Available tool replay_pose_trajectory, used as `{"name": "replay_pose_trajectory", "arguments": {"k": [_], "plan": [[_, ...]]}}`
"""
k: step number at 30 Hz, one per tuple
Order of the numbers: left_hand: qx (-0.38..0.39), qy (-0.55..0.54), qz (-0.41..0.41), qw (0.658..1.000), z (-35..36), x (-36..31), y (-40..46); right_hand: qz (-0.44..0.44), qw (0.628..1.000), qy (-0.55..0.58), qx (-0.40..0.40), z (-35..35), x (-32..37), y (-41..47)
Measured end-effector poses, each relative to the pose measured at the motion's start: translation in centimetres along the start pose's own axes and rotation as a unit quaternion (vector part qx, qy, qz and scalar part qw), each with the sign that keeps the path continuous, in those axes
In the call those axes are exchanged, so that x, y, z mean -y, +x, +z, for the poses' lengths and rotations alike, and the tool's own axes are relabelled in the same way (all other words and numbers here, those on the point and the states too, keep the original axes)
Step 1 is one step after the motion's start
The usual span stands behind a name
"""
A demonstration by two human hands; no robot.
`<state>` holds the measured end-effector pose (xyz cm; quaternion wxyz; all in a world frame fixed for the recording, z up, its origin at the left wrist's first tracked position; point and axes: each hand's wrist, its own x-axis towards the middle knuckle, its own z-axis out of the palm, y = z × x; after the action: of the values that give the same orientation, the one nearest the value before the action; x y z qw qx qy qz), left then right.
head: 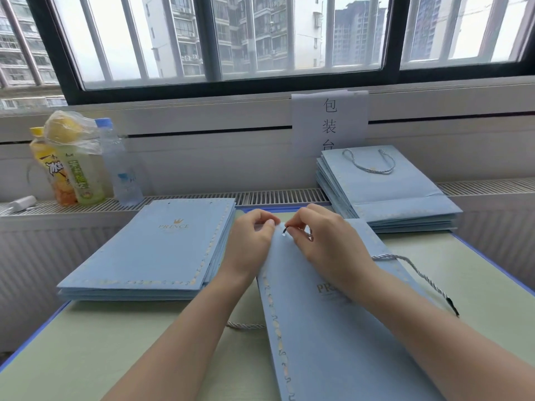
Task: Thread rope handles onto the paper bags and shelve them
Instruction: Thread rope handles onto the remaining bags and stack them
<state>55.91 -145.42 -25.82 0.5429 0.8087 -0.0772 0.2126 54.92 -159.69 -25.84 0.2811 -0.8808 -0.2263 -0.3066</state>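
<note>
Nearest us, a flat blue paper bag (333, 328) lies on the green table (86, 342), its top edge up under our fingers. Our left hand (249, 241) has its fingers curled, pinching the bag's top edge just left of a punched hole (284, 235). Our right hand (321, 238) pinches the black tip (286, 228) of a rope handle (417, 273) between thumb and forefinger, tip right at the hole; cannot tell if it is through. The rope trails out right of our right fingers across the table to its other black end. A second rope piece (246, 325) shows below our left fingers, poking from under the bag. Left of our left fingers sits a stack of unthreaded bags (150, 250). Beyond and right of our right fingers, a stack of finished bags (388, 192) with a handle on top. Far left on the ledge, three drink bottles (84, 163) with a plastic bag on top. Behind the finished stack, a paper sign (330, 123), then the window (231, 39).
</note>
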Motion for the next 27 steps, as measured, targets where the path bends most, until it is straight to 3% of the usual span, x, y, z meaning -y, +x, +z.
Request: {"name": "replay_pose_trajectory", "arguments": {"k": [7, 16, 21, 27], "plan": [[0.0, 0.003, 0.005, 1.0, 0.1, 0.0, 0.0, -0.01, 1.0, 0.017, 0.008, 0.3, 0.3, -0.1], [-0.021, 0.008, -0.012, 1.0, -0.1, -0.3, -0.1, -0.074, 0.995, -0.068, -0.021, 0.4, 0.2, -0.2], [-0.032, 0.012, -0.021, 0.999, -0.2, -0.6, -0.2, -0.011, 0.999, 0.046, -0.016, 0.7, 0.1, -0.2], [-0.032, -0.021, -0.026, 0.999, -0.4, -1.1, -0.3, -0.019, 0.998, 0.054, -0.041, 0.6, 0.3, -0.4]]}}
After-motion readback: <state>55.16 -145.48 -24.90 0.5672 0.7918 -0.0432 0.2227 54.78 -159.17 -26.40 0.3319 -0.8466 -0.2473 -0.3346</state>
